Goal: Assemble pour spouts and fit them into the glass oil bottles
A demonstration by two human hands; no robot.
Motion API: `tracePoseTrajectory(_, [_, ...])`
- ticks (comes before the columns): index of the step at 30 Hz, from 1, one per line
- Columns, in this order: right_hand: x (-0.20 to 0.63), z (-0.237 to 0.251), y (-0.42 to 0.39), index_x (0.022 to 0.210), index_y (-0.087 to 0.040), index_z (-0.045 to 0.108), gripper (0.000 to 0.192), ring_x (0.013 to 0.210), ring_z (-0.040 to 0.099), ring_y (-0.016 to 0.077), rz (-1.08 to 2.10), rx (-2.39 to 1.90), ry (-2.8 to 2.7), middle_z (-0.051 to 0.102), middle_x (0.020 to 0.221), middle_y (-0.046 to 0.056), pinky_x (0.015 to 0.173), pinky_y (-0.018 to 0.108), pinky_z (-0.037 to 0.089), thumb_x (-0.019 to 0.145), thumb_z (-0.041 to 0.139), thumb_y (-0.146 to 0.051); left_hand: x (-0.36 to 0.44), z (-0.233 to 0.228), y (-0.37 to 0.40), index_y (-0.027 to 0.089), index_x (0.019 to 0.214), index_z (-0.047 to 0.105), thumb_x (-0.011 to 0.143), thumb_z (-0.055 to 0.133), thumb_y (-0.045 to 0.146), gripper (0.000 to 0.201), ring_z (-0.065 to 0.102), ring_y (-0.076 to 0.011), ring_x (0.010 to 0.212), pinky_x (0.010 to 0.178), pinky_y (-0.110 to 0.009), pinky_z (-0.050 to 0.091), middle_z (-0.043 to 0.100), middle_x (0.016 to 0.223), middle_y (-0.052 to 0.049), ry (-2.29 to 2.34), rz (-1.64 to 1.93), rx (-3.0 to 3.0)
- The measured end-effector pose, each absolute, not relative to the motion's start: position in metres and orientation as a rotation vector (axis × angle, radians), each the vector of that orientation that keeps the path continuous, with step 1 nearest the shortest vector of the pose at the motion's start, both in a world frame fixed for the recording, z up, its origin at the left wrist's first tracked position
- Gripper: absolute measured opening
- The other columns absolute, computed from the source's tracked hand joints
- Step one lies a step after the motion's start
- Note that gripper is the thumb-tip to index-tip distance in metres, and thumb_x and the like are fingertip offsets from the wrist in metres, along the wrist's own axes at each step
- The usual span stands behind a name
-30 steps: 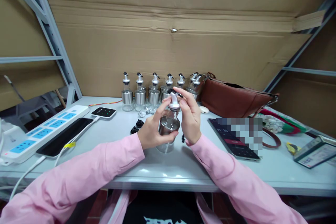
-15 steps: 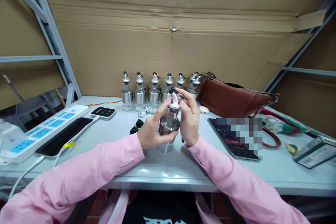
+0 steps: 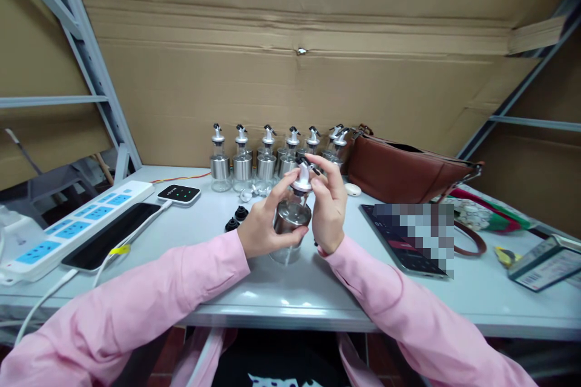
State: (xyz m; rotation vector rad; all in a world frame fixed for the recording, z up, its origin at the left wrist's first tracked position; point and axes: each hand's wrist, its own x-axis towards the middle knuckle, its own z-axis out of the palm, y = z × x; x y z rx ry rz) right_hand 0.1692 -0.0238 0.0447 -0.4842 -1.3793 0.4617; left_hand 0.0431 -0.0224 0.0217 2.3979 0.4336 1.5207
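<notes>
A glass oil bottle (image 3: 294,215) with a steel band stands on the table in front of me, tilted slightly. My left hand (image 3: 265,224) is wrapped round its band from the left, with its index finger up by the neck. On the bottle's mouth sits a silver pourer cap (image 3: 301,184) with a black flip lid. My right hand (image 3: 329,205) closes on that cap from the right, thumb and fingers at its side and top. Two black stoppers (image 3: 236,219) lie left of the bottle, and a few clear caps (image 3: 252,192) lie behind it.
Several capped oil bottles (image 3: 242,166) line the cardboard back wall. To the right are a brown handbag (image 3: 408,172), a tablet (image 3: 394,242) and a small box (image 3: 544,263). A power strip (image 3: 86,221), a black phone (image 3: 115,236) and a small device (image 3: 179,195) lie at left.
The pourer cap and the fingers of my right hand have shifted very slightly downward. My left hand and the bottle stay in place.
</notes>
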Motion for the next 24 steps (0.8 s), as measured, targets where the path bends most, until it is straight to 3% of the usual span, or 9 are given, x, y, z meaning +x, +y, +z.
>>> tracePoseTrajectory(24, [0.1669,0.0424,-0.0247,0.11,-0.027,0.057,0.028,0.067,0.058,0.0138,0.517,-0.452,-1.344,0.064,0.084,-0.001,0.064,0.029,0.048,0.085,0.046,-0.024,0.043,0.0218,-0.0215,0.024,0.139,0.019,0.068,0.067,0.017,0.086,0.059,-0.0231,0.106,0.086,-0.036,0.051,0.038,0.14,-0.018,0.399,1.546,2.402])
